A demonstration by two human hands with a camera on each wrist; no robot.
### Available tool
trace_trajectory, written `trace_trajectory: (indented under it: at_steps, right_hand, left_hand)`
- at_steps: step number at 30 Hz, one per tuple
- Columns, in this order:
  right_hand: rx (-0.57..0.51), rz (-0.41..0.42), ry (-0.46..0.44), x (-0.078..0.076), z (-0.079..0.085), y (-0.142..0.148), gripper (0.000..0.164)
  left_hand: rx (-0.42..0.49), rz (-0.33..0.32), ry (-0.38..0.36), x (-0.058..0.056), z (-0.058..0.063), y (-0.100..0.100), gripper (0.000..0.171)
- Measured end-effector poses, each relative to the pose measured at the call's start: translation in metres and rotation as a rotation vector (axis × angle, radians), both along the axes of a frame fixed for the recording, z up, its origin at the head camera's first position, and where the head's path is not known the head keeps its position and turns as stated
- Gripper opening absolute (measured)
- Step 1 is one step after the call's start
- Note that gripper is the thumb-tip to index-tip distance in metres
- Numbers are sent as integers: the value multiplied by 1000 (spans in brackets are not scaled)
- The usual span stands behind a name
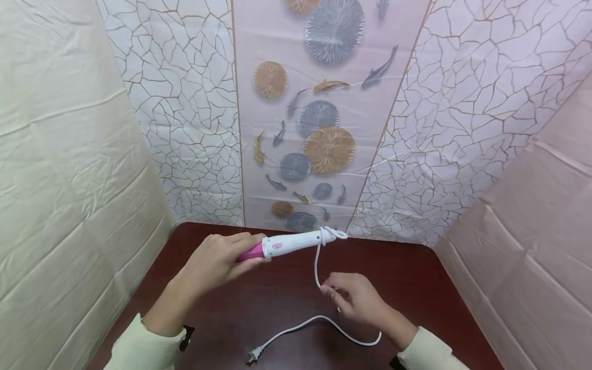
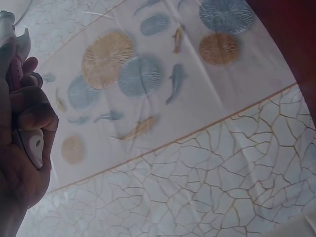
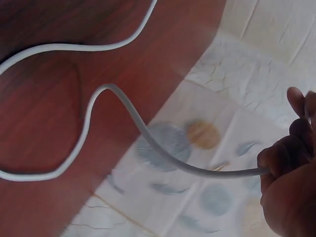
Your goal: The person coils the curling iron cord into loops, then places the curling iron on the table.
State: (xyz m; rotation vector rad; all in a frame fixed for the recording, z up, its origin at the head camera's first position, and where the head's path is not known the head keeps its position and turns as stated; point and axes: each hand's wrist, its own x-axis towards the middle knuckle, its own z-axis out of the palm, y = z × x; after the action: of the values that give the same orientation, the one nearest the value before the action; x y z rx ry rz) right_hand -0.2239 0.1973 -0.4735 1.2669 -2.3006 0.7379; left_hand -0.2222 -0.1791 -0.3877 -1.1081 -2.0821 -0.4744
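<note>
A hair iron with a white handle and a pink front part is up above the table, almost level. My left hand grips it by the pink part, thumb below and fingers over the top. In the left wrist view, the curled fingers partly hide the iron, and a white tip shows in the palm. A white power cord loops around the handle's tail end and drops to my right hand, which pinches it. From that hand the cord curves down toward the table.
The dark red-brown table carries the cord's loose stretch, ending in a two-pin plug near the front. A patterned cloth hangs behind, and beige padded panels stand at both sides.
</note>
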Motion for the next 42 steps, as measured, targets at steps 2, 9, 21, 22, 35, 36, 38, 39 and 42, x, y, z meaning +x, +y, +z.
trace_trajectory:
  at_steps: [2, 9, 21, 22, 35, 36, 38, 39, 42]
  right_hand:
    - [54, 40, 85, 9, 6, -2, 15]
    - [122, 198, 244, 39, 34, -12, 16]
    - [22, 330, 418, 67, 107, -22, 21]
    - [21, 337, 433, 67, 112, -23, 21]
    - [-87, 221, 536, 37, 158, -23, 27]
    - [-93, 204, 537, 34, 159, -23, 27]
    - [-104, 186, 535, 27, 161, -24, 28]
    - [-107, 178, 532, 24, 162, -24, 28]
    - [-116, 151, 511, 12, 163, -22, 30]
  left_hand:
    - [-2, 20, -18, -3, -2, -1, 38]
    - [-28, 87, -97, -12, -11, -5, 41]
    - [-63, 124, -141, -19, -27, -8, 39]
    - [-63, 119, -140, -19, -28, -8, 39]
    - [-118, 65, -135, -16, -32, 0, 39]
    - [-121, 60, -138, -16, -32, 0, 39]
    - [-129, 53, -140, -14, -31, 2, 39]
    - [-131, 50, -141, -14, -31, 3, 39]
    - [-133, 37, -142, -12, -31, 5, 40]
